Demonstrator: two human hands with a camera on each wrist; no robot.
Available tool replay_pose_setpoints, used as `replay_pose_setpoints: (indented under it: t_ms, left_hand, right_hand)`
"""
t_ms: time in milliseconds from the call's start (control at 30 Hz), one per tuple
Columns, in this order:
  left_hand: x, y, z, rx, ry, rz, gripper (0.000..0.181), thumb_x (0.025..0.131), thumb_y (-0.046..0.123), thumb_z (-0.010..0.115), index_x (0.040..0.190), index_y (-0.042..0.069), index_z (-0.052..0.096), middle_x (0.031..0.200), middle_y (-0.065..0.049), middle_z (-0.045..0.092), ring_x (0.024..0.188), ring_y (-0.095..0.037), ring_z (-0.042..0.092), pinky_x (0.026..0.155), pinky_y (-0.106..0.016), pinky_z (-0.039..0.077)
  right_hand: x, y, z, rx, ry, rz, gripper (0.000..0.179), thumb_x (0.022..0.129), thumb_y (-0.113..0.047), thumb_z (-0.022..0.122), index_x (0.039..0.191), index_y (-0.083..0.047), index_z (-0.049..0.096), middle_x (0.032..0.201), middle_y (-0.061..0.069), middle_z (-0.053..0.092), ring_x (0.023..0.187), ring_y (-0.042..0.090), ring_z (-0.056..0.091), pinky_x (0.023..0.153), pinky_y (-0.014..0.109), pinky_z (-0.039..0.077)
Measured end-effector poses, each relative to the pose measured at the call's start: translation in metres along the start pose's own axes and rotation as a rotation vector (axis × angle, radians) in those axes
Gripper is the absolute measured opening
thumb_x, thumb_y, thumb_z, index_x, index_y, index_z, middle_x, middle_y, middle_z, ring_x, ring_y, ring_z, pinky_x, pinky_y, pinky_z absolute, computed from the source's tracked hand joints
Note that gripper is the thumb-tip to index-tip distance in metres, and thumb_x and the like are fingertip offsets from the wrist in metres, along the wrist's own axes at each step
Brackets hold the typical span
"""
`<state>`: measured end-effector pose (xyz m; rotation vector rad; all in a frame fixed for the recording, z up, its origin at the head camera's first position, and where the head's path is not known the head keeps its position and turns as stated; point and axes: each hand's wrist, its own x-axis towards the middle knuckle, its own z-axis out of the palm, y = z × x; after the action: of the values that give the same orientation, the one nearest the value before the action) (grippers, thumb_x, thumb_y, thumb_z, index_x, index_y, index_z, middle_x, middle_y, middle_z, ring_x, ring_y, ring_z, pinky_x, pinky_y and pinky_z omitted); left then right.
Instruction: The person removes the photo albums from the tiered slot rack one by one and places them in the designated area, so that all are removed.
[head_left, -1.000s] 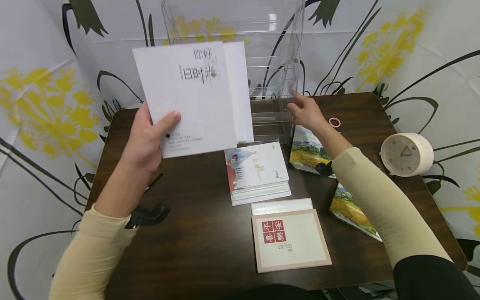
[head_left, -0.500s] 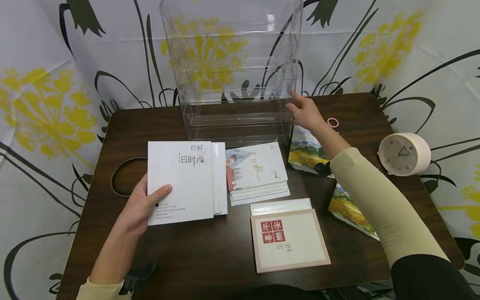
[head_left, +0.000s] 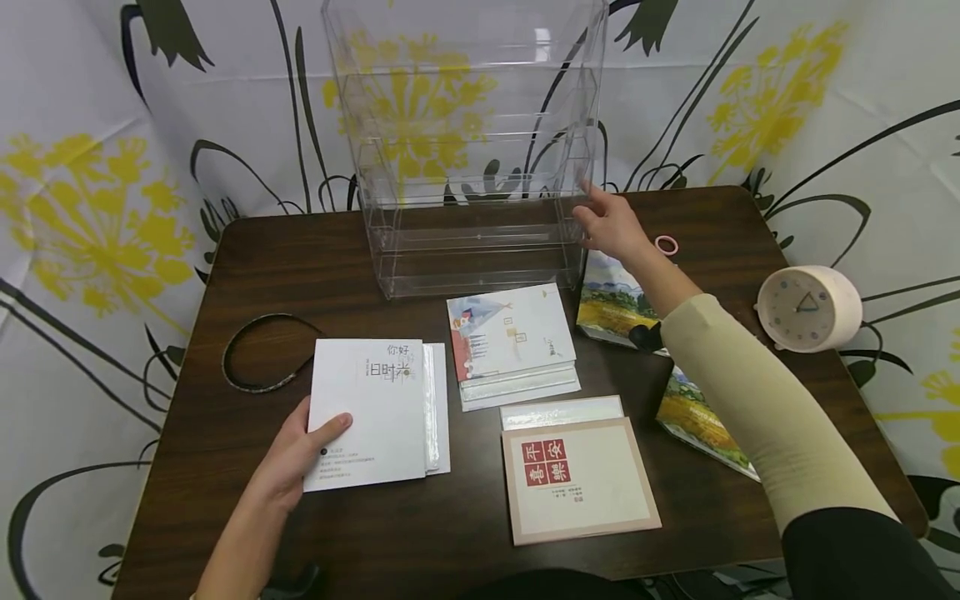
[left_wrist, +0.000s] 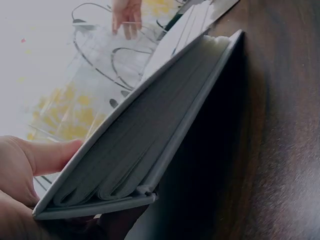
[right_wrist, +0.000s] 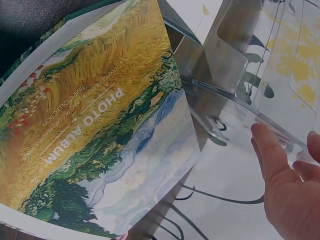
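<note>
In the head view my left hand [head_left: 288, 458] holds a white album [head_left: 367, 408] with dark Chinese lettering, thumb on its cover, low over the left half of the table. Its page edges [left_wrist: 145, 130] and spine end face the left wrist camera, with the thumb pressed on the cover. My right hand [head_left: 611, 223] is stretched to the right side of a clear plastic rack [head_left: 480, 283], index finger [right_wrist: 267, 142] at its wall. Below the right forearm lies a photo album [right_wrist: 100, 115] with a painted wheat-field cover, partly hidden in the head view.
A stack of white albums [head_left: 513, 333] lies before the rack, a beige-bordered album [head_left: 585, 483] with red characters nearer. Another painted album [head_left: 705, 421] lies right, partly under the sleeve. A black band loop [head_left: 258, 387], a pink ring [head_left: 666, 245] and a round clock [head_left: 810, 308] are on the table.
My left hand has brought the white album down from in front of the rack toward the table's near left, uncovering the rack and the black loop. The right hand stays at the rack.
</note>
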<state>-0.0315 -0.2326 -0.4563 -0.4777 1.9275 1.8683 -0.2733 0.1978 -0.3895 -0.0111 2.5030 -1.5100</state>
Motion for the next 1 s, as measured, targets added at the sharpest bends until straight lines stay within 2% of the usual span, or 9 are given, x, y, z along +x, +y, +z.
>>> replay_pose_setpoints:
  t_ms: [133, 233, 567, 667, 867, 1000]
  left_hand:
    - [0.0041, -0.0027, 0.0030, 0.037, 0.026, -0.029, 0.070, 0.098, 0.021, 0.062, 0.148, 0.002, 0.017, 0.095, 0.000, 0.069, 0.083, -0.020, 0.072, 0.072, -0.036, 0.059]
    - [0.0064, -0.0039, 0.0037, 0.107, 0.060, -0.037, 0.067, 0.099, 0.023, 0.061, 0.146, 0.000, 0.019, 0.094, -0.003, 0.067, 0.079, -0.019, 0.072, 0.069, -0.033, 0.059]
    - [0.0039, -0.0035, 0.0073, 0.380, 0.103, 0.037, 0.059, 0.099, 0.025, 0.060, 0.138, -0.006, 0.028, 0.104, -0.020, 0.057, 0.070, -0.022, 0.068, 0.059, -0.032, 0.055]
    - [0.0027, -0.0046, 0.0078, 0.432, 0.104, 0.056, 0.056, 0.101, 0.025, 0.057, 0.138, -0.005, 0.028, 0.108, -0.021, 0.054, 0.072, -0.022, 0.068, 0.060, -0.032, 0.054]
    - [0.0028, -0.0059, 0.0088, 0.459, 0.093, 0.100, 0.048, 0.103, 0.020, 0.052, 0.137, -0.004, 0.028, 0.111, -0.024, 0.053, 0.075, -0.026, 0.068, 0.065, -0.034, 0.052]
    - [0.0029, -0.0078, 0.0097, 0.531, 0.133, 0.109, 0.047, 0.103, 0.020, 0.050, 0.135, -0.008, 0.032, 0.117, -0.025, 0.045, 0.090, -0.031, 0.057, 0.070, -0.035, 0.045]
  right_hand:
    - [0.0008, 0.0005, -0.0004, 0.014, -0.005, 0.000, 0.058, 0.105, -0.022, 0.047, 0.157, -0.026, 0.020, 0.152, 0.016, 0.038, 0.135, 0.030, 0.042, 0.099, 0.044, 0.046]
    - [0.0011, 0.0010, -0.0003, 0.020, -0.009, -0.001, 0.058, 0.105, -0.022, 0.047, 0.157, -0.026, 0.020, 0.153, 0.016, 0.036, 0.136, 0.030, 0.041, 0.100, 0.044, 0.046]
    - [0.0018, 0.0011, -0.0004, 0.004, 0.001, -0.008, 0.058, 0.105, -0.023, 0.047, 0.157, -0.025, 0.022, 0.156, 0.012, 0.034, 0.136, 0.029, 0.042, 0.099, 0.043, 0.046]
    - [0.0016, 0.0006, -0.0002, 0.002, 0.001, -0.008, 0.058, 0.105, -0.023, 0.047, 0.157, -0.026, 0.022, 0.155, 0.013, 0.034, 0.136, 0.029, 0.042, 0.099, 0.043, 0.047]
    - [0.0013, 0.0016, -0.0004, 0.005, 0.003, 0.004, 0.058, 0.105, -0.023, 0.047, 0.157, -0.025, 0.021, 0.155, 0.014, 0.035, 0.136, 0.030, 0.042, 0.100, 0.044, 0.046]
    - [0.0010, 0.0028, -0.0004, 0.001, 0.006, 0.006, 0.058, 0.105, -0.023, 0.047, 0.157, -0.024, 0.021, 0.154, 0.015, 0.036, 0.135, 0.030, 0.042, 0.100, 0.044, 0.045]
